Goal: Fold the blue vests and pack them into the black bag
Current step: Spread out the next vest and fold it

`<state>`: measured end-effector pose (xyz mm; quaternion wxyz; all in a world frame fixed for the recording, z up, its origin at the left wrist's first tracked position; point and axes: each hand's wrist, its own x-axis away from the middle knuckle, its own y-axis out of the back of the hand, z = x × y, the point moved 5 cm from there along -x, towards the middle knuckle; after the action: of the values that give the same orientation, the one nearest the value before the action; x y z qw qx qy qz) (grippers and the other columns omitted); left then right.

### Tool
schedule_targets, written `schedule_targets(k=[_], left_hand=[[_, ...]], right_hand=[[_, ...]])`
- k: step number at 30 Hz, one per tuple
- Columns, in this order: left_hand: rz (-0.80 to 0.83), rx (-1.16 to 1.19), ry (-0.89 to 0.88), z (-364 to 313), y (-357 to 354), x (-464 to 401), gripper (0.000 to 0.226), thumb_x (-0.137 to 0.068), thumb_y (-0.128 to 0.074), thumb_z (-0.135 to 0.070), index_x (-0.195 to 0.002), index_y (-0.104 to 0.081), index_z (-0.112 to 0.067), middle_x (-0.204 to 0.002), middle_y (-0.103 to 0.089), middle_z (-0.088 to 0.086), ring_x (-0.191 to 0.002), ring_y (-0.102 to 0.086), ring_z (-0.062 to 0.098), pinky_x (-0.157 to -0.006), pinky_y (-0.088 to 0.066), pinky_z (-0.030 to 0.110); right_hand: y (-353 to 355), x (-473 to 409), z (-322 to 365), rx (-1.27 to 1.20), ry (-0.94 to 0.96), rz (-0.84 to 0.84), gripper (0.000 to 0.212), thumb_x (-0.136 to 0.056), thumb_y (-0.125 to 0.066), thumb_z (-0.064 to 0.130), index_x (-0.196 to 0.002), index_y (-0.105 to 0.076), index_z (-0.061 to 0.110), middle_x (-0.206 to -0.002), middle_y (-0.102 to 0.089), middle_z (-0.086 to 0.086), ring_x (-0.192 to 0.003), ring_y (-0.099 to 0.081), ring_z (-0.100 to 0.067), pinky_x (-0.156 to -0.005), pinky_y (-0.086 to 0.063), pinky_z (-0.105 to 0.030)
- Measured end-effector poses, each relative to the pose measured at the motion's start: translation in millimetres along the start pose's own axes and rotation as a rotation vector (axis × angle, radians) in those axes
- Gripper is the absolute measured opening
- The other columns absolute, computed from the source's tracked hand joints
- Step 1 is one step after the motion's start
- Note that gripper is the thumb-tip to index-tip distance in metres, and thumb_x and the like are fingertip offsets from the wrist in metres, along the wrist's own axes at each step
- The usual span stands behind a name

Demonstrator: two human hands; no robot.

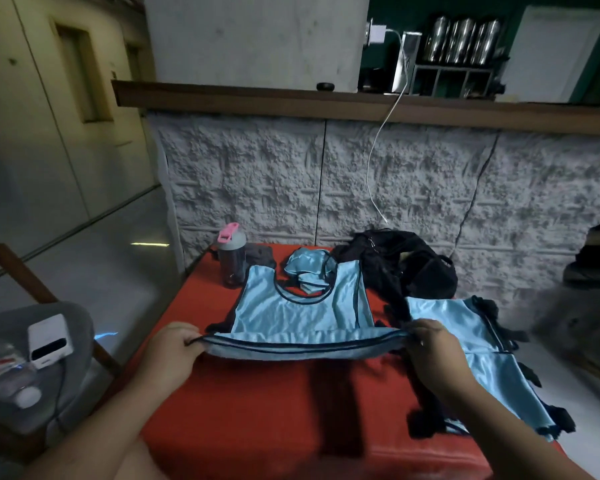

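Beyond both hands, a red table (257,410) is used as the folding surface, w/ everything kept within reach. A light-blue vest (302,306) is laid flat on it, neck end away from the hands, so the near hem can be lifted and brought over; that seems to be the step underway, judged from the raised edge. The hem is pinched by the left hand (174,351) at one corner and by the right hand (430,348) at the other, fingers curled round the dark-piped edge, stretched taut between them, prob. to keep the fold straight. A second blue vest (482,358) is spread under and past the right hand, not yet folded. The black bag (406,268) sits beyond the right hand, just past the vests, apparently ready for packing. A crumpled blue vest (305,268) lies beyond the flat one, beside the bag. The fabric looks shiny, thin, slippery; edges are trimmed w/ dark binding. A pink-lidded bottle (232,254) stands beyond the left hand.
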<state>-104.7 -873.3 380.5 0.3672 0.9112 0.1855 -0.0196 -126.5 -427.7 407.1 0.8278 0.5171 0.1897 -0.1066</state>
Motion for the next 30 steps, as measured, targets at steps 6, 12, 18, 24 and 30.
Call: schedule_targets(k=[6, 12, 18, 24, 30], left_hand=[[0.035, 0.317, 0.077, -37, 10, -4, 0.025, -0.091, -0.059, 0.013, -0.075, -0.07, -0.003, -0.054, -0.065, 0.008, -0.047, -0.062, 0.019, -0.044, -0.054, 0.023], [-0.082, 0.384, 0.029, -65, 47, -18, 0.014, -0.087, -0.072, 0.004, -0.077, -0.07, -0.005, -0.066, -0.067, 0.016, -0.049, -0.065, 0.017, -0.051, -0.059, 0.028], [-0.124, 0.424, 0.025, -95, 77, -40, 0.013, -0.088, -0.073, -0.001, -0.077, -0.069, -0.005, -0.062, -0.067, 0.014, -0.05, -0.067, 0.017, -0.056, -0.06, 0.03], [-0.183, 0.407, -0.07, -139, 119, -55, 0.009, -0.089, -0.072, -0.003, -0.081, -0.071, -0.003, -0.064, -0.068, 0.016, -0.051, -0.067, 0.022, -0.051, -0.06, 0.029], [-0.184, 0.384, -0.095, -166, 154, -60, 0.014, -0.088, -0.077, -0.013, -0.086, -0.073, 0.0, -0.063, -0.069, 0.022, -0.046, -0.067, 0.022, -0.051, -0.06, 0.032]], right_hand=[[34, -25, 20, -0.105, -0.083, -0.001, 0.023, -0.091, -0.062, 0.003, -0.101, -0.078, 0.016, -0.09, -0.077, -0.001, -0.075, -0.068, -0.015, -0.056, -0.037, -0.011], [74, -45, 22, -0.134, -0.148, -0.164, 0.017, -0.092, -0.066, 0.011, -0.1, -0.079, 0.019, -0.092, -0.078, -0.005, -0.084, -0.069, -0.027, -0.067, -0.039, -0.027], [102, -68, 33, -0.154, -0.177, -0.152, 0.014, -0.089, -0.068, 0.007, -0.095, -0.081, 0.009, -0.085, -0.077, -0.014, -0.073, -0.068, -0.025, -0.063, -0.042, -0.028], [149, -88, 57, -0.259, -0.184, -0.276, 0.015, -0.089, -0.067, 0.004, -0.095, -0.08, 0.008, -0.083, -0.075, -0.015, -0.073, -0.065, -0.02, -0.065, -0.039, -0.025], [194, -112, 77, -0.308, -0.097, -0.319, 0.009, -0.086, -0.072, 0.002, -0.086, -0.077, 0.01, -0.072, -0.069, -0.004, -0.075, -0.065, -0.024, -0.063, -0.043, -0.026]])
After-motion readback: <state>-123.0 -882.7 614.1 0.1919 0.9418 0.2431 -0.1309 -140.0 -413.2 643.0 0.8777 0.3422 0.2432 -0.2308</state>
